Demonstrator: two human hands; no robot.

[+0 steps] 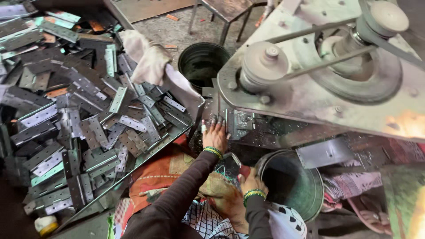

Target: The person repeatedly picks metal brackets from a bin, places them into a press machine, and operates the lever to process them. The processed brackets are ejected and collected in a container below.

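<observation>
My left hand (215, 134) reaches forward under the grey machine head (310, 95) and holds a flat metal hinge plate (238, 122) on the machine's work bed, fingers pressed on its left edge. My right hand (250, 180) sits lower, near the rim of a green metal bucket (305, 186), closed on a dark lever-like handle whose shape is hard to make out. Both wrists wear green and yellow bangles, and both sleeves are dark.
A large tray (146, 155) on the left holds a heap of several grey hinge plates (88, 128), with a white cloth (152, 62) lying on top. A black bucket (201, 64) stands behind it. Belt pulleys (265, 59) sit atop the machine. Patterned cloth (164, 172) covers my lap.
</observation>
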